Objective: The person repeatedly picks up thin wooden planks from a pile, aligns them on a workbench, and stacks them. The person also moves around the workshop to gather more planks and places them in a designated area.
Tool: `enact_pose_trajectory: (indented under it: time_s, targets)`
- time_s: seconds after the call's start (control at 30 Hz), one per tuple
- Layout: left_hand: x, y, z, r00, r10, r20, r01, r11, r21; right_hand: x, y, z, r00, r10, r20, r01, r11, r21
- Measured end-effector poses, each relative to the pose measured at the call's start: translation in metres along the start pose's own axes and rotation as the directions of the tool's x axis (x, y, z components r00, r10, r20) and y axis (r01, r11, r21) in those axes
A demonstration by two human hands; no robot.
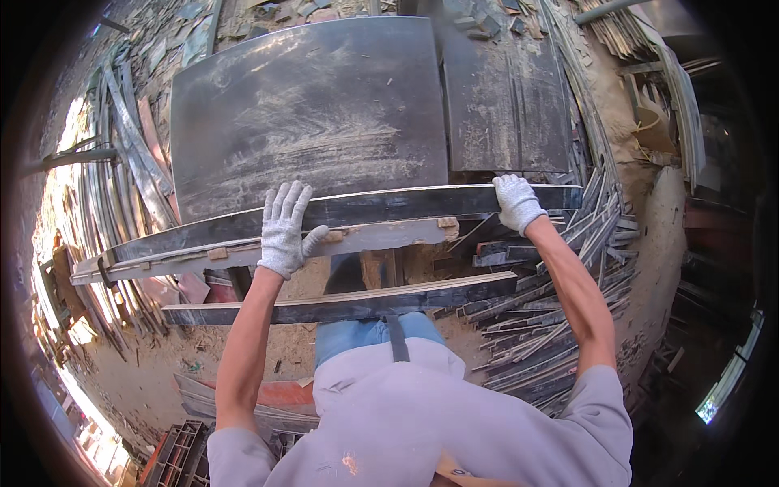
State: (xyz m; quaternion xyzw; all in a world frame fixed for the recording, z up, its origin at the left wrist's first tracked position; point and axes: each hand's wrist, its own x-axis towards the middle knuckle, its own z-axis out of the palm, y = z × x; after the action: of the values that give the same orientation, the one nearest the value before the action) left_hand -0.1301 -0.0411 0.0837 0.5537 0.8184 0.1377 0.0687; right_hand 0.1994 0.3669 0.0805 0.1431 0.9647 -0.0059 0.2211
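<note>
Dark panel [308,122] lies flat, big and scuffed, its near edge facing the person, and both gloved hands are on that edge. Left hand [284,231] sits on the left half of the edge, fingers spread wide and laid over the top face, thumb [316,239] hooked down onto the pale underside strip [381,235]; that's an open, flat press with the thumb pinching from below, not a fist. Right hand [517,203] is at the panel's right near corner, fingers curled over the edge, closed around it; whether the thumb goes underneath, I cannot tell. Both arms are stretched out straight from the grey sweatshirt [422,422].

Just below the panel's near edge, a long dark plank [349,307] with a pale top edge lies roughly parallel to it, apart from both hands, crossing in front of the person's jeans [365,331]. Beyond the panel on its right, a second dark sheet [503,105] lies just beside it, edges close together. To the panel's right and below the right hand, a heap of thin dark slats [552,325] fans out over the sandy ground [162,373]. Left of the panel, more long strips [130,162] are stacked in a curving pile in bright sun. Behind the panel's far edge, scrap pieces [284,12] litter the ground
</note>
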Motion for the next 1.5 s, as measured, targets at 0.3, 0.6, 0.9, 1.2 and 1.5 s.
enact_pose_trajectory:
  time_s: [0.3, 0.6, 0.9, 1.2, 1.5]
  targets:
    - [0.075, 0.04, 0.054, 0.999, -0.006, 0.036, 0.011, 0.993, -0.12, 0.013, 0.029, 0.035, 0.995, 0.094, -0.022, -0.093, 0.995, 0.044]
    - [0.16, 0.019, 0.048, 0.996, -0.083, 0.035, 0.086, 0.993, -0.081, 0.042, 0.114, 0.026, 0.924, -0.022, -0.382, 0.068, 0.992, 0.109]
    - [0.269, -0.021, 0.041, 0.995, -0.073, 0.074, 0.076, 0.996, -0.039, 0.126, 0.193, 0.016, 0.944, -0.016, -0.328, 0.033, 0.998, 0.045]
    - [0.355, -0.06, 0.044, 0.997, -0.064, 0.032, 0.064, 0.998, -0.014, 0.206, 0.234, -0.022, 0.969, 0.004, -0.246, 0.01, 0.998, 0.058]
    - [0.43, -0.079, 0.052, 0.999, -0.045, 0.017, 0.046, 0.999, -0.025, 0.265, 0.284, -0.044, 0.973, 0.005, -0.232, -0.008, 1.0, -0.013]
